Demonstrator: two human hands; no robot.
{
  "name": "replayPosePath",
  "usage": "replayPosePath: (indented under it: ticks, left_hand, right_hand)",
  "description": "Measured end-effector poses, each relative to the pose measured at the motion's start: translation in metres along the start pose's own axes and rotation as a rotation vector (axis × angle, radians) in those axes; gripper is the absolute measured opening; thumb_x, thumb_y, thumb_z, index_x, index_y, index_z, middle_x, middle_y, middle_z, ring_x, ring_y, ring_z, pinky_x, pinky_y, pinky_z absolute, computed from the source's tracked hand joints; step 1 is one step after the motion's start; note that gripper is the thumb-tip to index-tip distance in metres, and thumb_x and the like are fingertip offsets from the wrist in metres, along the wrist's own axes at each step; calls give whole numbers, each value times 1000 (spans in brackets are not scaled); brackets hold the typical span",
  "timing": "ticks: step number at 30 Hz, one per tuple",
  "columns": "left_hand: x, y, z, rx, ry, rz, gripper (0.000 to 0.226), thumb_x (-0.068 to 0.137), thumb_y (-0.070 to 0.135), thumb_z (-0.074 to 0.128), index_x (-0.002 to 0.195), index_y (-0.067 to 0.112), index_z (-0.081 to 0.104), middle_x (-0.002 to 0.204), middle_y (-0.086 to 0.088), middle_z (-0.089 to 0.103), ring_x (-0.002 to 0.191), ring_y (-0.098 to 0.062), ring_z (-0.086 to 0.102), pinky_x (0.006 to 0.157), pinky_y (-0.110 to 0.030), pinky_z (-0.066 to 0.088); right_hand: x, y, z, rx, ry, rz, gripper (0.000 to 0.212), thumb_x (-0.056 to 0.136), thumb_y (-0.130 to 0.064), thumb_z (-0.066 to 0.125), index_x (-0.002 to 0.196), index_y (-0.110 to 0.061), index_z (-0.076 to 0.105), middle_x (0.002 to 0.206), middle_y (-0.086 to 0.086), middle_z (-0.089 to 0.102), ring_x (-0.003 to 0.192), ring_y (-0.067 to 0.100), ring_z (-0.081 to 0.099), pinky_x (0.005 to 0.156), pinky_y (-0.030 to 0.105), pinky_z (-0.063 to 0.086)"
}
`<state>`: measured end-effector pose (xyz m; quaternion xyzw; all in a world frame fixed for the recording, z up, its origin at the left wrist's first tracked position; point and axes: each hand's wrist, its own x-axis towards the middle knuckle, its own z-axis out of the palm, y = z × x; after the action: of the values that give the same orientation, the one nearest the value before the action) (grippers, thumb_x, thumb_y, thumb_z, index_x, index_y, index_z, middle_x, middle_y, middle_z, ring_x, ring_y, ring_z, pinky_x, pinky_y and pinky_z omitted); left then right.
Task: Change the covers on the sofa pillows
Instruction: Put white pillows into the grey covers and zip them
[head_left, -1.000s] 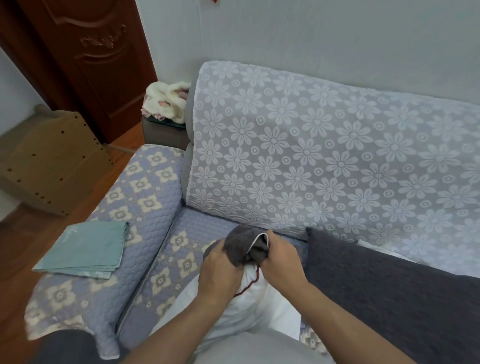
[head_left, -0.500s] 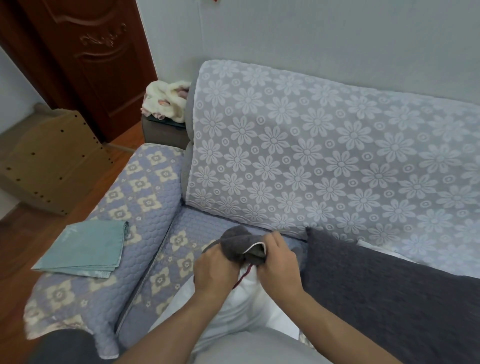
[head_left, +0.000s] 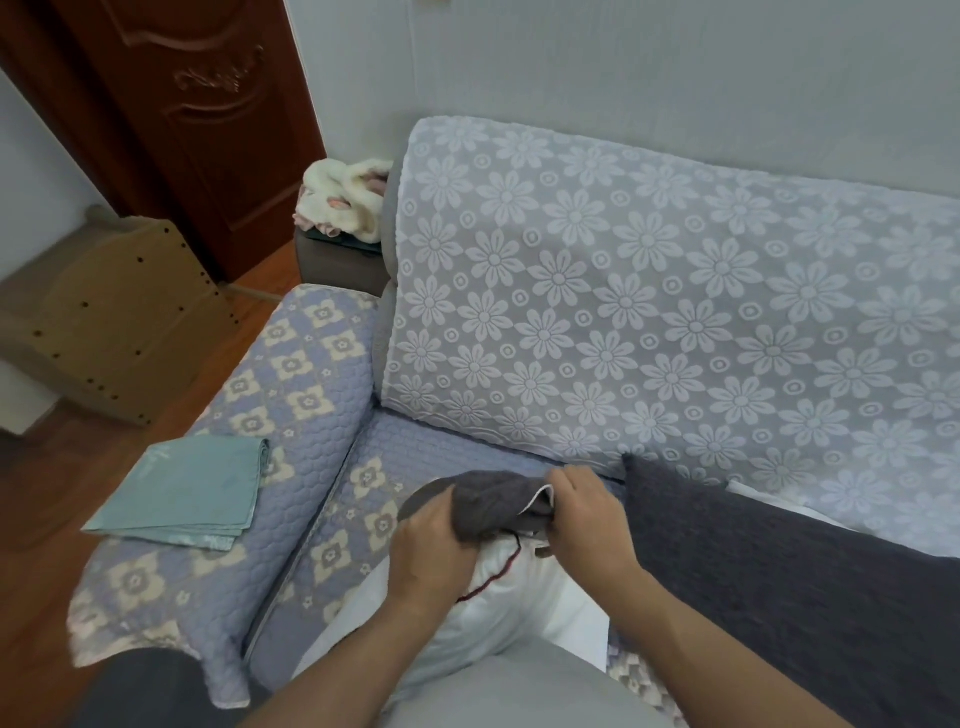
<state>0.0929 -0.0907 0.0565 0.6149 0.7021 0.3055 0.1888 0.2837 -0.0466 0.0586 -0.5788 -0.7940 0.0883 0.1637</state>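
Basically, both hands grip the grey cover's open edge (head_left: 498, 501): left hand (head_left: 434, 545) bunches it, right hand (head_left: 589, 519) pinches it, white pillow (head_left: 498, 608) pinned at 6 o'clock for peeling. Fresh teal cover (head_left: 182, 491) waits at 9.

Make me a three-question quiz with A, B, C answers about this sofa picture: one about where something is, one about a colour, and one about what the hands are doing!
1. Where does the folded cloth lie?
A. on the sofa arm
B. on the floor
C. on the chair

2. What colour is that folded cloth?
A. red
B. teal
C. yellow

3. What are the hands doing?
A. resting flat on the sofa
B. holding the folded cloth
C. gripping the grey cover

Answers: 1 A, it sits on the quilted sofa arm. 2 B, it looks pale teal. 3 C, the left hand and right hand both clutch the bunched cover above the white pillow.
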Motion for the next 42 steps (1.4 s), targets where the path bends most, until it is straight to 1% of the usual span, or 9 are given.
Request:
replayPosePath:
  ticks: [4,7,10,14,20,26,30,36,42]
  left_hand:
    - [-3,2,-1,-230,-33,-57,28,77,27,64,104,21,67,97,11,64,90,-12,63,73,-24,50]
    - [3,3,-9,-333,-47,-252,23,82,21,68,96,39,65,91,21,67,88,1,62,72,-11,45]
    - [15,-7,-12,-483,-93,-545,13,84,22,67,89,33,71,84,13,73,87,-8,67,80,-29,54]
    - [32,-17,-18,-595,-154,-753,17,83,12,65,94,22,72,91,4,76,91,-20,71,87,-38,57]
    - [34,-17,-14,-631,-245,-794,14,76,15,72,89,13,76,83,-3,79,85,-25,75,89,-48,59]
    - [53,-25,-28,-953,-277,-901,23,93,2,61,114,-4,68,104,-23,74,96,-37,73,85,-47,60]
    - [92,-35,-71,-834,-160,-680,24,87,-8,63,107,2,71,100,-18,76,89,-33,74,77,-43,60]
    - [114,-42,-109,-641,-351,-611,33,78,-17,68,106,2,73,100,-17,76,91,-34,74,78,-40,61]
    - [90,-37,-89,-579,-549,-535,23,84,-3,73,105,5,74,101,-13,77,96,-29,74,89,-40,59]
  right_hand:
    - [19,-11,-9,227,-174,328,21,72,-6,61,79,-18,46,81,0,60,78,26,57,67,43,49]
    - [23,-16,-5,252,-137,260,24,75,-7,61,96,-17,54,95,-1,54,92,22,49,76,33,39]
    - [10,-19,0,281,2,187,54,76,-17,71,127,-16,54,118,0,47,113,19,42,98,29,36]
    - [-37,-28,1,432,90,56,16,92,-29,61,107,-26,56,103,-16,47,93,4,49,84,19,38]
    - [-34,-14,28,663,-286,209,72,83,-48,68,148,-37,38,138,-18,34,125,-3,39,105,26,39]
    - [-29,-24,4,554,-312,28,17,96,-29,62,112,-32,66,131,-30,48,123,-13,33,109,15,25]
    - [-45,-62,-26,847,-292,267,34,103,-27,53,71,-40,52,72,-24,50,71,-6,47,70,15,37]
    - [-31,-96,-58,894,-14,374,28,101,-27,53,79,-10,48,68,-7,44,65,2,42,63,21,37]
    - [-13,-125,-27,655,-178,438,31,99,-35,55,70,-36,45,70,-14,54,75,7,51,68,28,34]
